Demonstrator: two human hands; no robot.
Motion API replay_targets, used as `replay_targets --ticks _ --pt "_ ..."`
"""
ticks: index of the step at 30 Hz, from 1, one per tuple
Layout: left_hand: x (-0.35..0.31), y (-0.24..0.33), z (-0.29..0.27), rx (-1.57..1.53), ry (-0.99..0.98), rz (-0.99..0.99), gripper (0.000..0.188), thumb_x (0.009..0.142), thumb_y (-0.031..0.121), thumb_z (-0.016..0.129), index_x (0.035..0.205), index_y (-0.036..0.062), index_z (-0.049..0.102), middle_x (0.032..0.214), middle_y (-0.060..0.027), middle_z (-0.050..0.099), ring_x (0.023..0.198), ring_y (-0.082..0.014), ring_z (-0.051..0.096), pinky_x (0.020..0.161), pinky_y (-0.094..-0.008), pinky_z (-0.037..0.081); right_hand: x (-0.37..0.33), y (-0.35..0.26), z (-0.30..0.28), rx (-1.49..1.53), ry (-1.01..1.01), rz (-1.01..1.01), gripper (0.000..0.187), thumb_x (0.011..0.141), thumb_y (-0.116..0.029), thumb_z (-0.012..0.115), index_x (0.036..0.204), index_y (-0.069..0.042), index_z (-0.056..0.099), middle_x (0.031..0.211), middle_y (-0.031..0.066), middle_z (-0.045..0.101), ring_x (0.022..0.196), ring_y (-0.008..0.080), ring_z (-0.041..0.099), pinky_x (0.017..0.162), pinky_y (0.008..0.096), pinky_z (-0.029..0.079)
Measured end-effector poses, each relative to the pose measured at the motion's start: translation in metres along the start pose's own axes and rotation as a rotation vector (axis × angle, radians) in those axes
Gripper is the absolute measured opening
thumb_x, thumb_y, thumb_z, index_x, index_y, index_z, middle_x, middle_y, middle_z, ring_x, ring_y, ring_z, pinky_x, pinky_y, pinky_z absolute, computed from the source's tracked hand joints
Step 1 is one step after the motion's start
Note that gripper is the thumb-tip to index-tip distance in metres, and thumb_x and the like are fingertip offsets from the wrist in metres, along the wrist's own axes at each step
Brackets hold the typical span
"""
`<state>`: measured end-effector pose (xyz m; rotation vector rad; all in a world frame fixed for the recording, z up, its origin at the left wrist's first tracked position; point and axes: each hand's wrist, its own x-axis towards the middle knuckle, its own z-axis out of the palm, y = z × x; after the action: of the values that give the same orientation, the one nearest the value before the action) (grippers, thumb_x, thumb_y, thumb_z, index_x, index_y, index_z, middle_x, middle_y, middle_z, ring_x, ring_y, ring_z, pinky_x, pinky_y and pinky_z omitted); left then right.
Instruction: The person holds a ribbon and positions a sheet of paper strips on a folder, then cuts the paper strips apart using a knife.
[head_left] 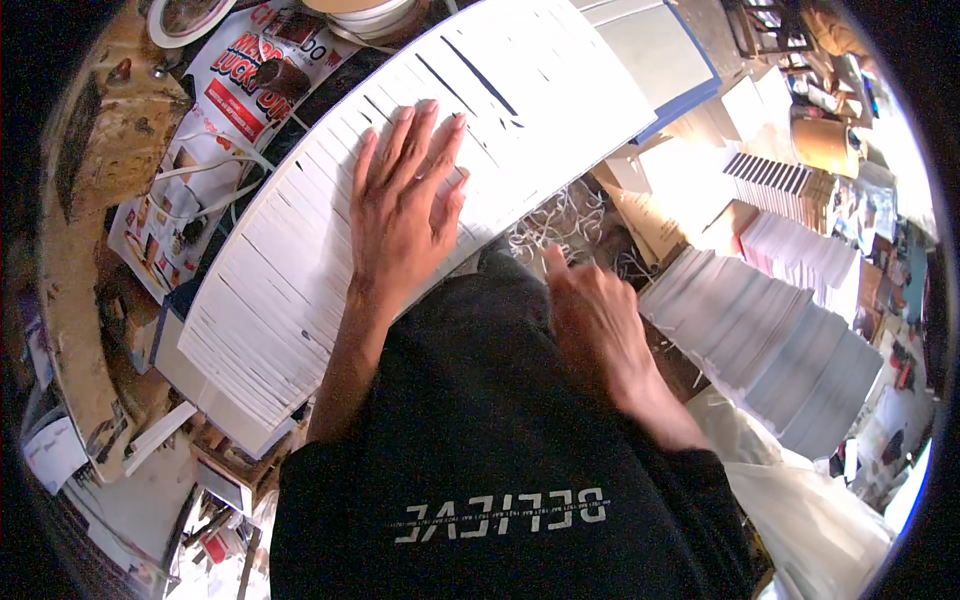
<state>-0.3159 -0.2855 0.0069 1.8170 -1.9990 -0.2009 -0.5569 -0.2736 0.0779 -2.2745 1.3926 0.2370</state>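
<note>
A long row of white booklets or paper bundles (270,250), packed tightly side by side with dark gaps between some, slants across in front of me. My left hand (405,205) lies flat on it near the middle, fingers stretched and slightly spread. Close to my lap, past the row's near edge, my right hand (600,315) is held with its fingers curled in. Whatever it may hold is hidden from this view. Just beyond its fingertips is a tangle of thin pale strips (555,225). Blue-edged boards (685,65) show at the row's far right end.
Tall paper stacks (740,310) stand to my right, with more bundles (800,250) behind them. A pale cloth or sheet (800,490) hangs at the lower right. On the left are a printed plastic sack (240,100), white cords (215,165) and a worn wooden surface (110,170).
</note>
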Motion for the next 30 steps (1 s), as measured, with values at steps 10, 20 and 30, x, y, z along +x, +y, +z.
replay_targets --ticks 10,20,30 --pt "-0.009 0.004 -0.018 0.017 -0.079 -0.002 0.066 0.104 0.039 0.058 0.162 0.0105 0.042 0.17 -0.0123 0.036 0.158 -0.031 0.03 0.129 -0.0539 0.018 -0.007 0.013 -0.008 0.394 0.197 -0.203 0.072 0.094 -0.002 0.058 0.162 -0.015 0.037 0.117 0.0248 0.069 0.088 0.044 0.073 0.075 0.0515 0.06" --pt "-0.01 0.002 -0.012 -0.001 -0.038 -0.019 0.066 0.103 0.038 0.062 0.161 0.0125 0.044 0.169 -0.0116 0.039 0.157 -0.0313 0.033 0.128 -0.0545 0.021 0.019 -0.004 0.026 0.386 0.21 -0.156 0.045 0.1 -0.003 0.063 0.144 -0.007 0.058 0.104 0.0236 0.075 0.079 0.0415 0.075 0.064 0.0484 0.06" --pt "-0.011 0.0 -0.008 0.025 -0.037 -0.014 0.066 0.104 0.042 0.06 0.161 0.0133 0.044 0.169 -0.01 0.039 0.158 -0.03 0.032 0.129 -0.0541 0.02 0.019 0.002 0.023 0.315 0.069 -0.176 0.073 0.09 -0.003 0.062 0.159 -0.006 0.038 0.098 0.0244 0.067 0.078 0.0471 0.07 0.068 0.0553 0.058"
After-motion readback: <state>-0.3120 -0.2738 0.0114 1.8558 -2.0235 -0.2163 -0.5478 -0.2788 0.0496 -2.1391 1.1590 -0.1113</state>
